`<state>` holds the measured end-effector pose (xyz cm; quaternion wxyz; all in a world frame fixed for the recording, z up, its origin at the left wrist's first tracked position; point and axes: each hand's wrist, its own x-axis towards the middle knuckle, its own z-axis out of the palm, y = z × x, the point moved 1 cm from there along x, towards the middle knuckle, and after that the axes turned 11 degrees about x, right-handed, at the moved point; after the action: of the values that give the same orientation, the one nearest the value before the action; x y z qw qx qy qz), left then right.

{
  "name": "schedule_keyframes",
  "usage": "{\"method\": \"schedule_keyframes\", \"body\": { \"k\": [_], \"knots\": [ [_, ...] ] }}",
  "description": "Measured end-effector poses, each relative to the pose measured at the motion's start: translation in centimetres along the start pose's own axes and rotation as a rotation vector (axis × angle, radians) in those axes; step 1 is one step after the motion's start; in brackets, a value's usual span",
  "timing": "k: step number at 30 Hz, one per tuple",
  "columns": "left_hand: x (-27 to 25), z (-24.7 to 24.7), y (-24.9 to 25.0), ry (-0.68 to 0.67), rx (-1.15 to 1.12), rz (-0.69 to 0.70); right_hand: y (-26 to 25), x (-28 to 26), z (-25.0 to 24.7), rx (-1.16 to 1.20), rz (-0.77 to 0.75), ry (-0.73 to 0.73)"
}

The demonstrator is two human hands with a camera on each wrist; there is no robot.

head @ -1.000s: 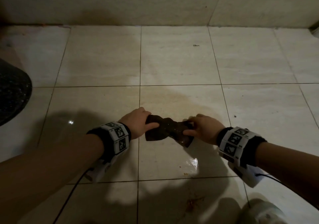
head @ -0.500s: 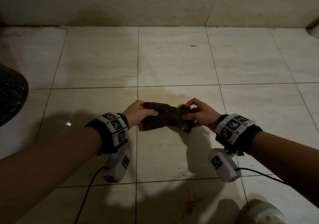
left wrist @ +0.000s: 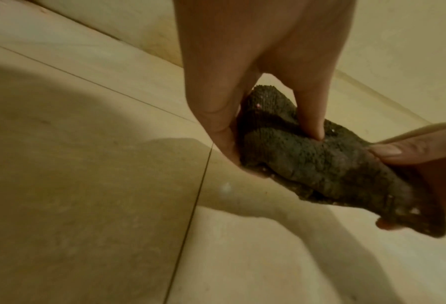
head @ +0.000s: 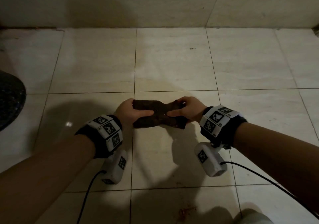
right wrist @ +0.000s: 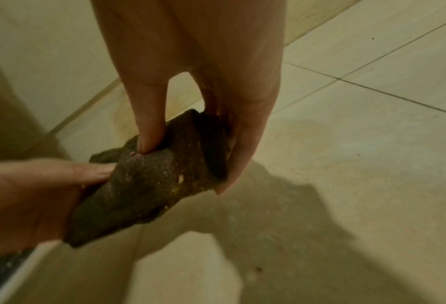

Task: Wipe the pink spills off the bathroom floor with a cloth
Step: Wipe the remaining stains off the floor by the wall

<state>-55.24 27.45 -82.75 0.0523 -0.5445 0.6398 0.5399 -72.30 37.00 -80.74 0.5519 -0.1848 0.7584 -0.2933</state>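
Fingers and thumb of the left hand (head: 132,110) and right hand (head: 187,109) gripped opposite ends of the dark cloth (head: 159,116), mid-frame. Reddish spill marks (head: 185,212) lay on the tiled floor (head: 96,59) at lower centre.

Open floor (head: 172,65) lies ahead up to the wall (head: 155,8). A dark mat (head: 8,103) borders the far left.

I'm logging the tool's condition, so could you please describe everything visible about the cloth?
The cloth is dark brown with a nubby, towel-like texture, bunched and twisted into a short roll. It is held above the pale tiled floor, not lying on it. The left hand grips one end and the right hand the other, thumbs pressing the near side. Small pale and pinkish specks dot its surface. Whether it is wet cannot be told.
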Motion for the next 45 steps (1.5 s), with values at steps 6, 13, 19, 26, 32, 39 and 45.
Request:
{"method": "schedule_keyframes", "body": {
  "k": [6, 13, 19, 26, 32, 39, 45],
  "knots": [
    [-5.5, -2.4, 5.1, 0.164, -0.085, 0.025, -5.6, -5.5, -3.1, 0.189, -0.052, -0.067],
    [-18.7, -6.3, 15.2, 0.205, -0.183, -0.014, -15.3, -18.7, -8.3, 0.122, -0.26, -0.206],
    [-29.8, -14.1, 27.1, 0.213, -0.25, -0.022, -29.5, -30.6, -12.2, -0.225, -0.423, -0.26],
    [-40.7, -26.6, 40.0, 0.256, 0.078, 0.168, -49.7, -43.4, -15.3, -0.543, -0.565, -0.268],
    [-48.6, -40.2, 44.6, 0.675, 0.633, 0.246, -65.6, -52.0, -11.2, -0.896, -0.799, -0.263],
    [-55.9, -57.2, 43.0, 0.768, 0.673, -0.145, -79.9, -59.2, 1.5, -0.998, -0.99, -0.35],
    [-58.9, -69.5, 37.1, 0.733, 0.679, -0.422, -87.5, -62.8, 15.4, -1.043, -1.137, -0.442]
  ]
}}
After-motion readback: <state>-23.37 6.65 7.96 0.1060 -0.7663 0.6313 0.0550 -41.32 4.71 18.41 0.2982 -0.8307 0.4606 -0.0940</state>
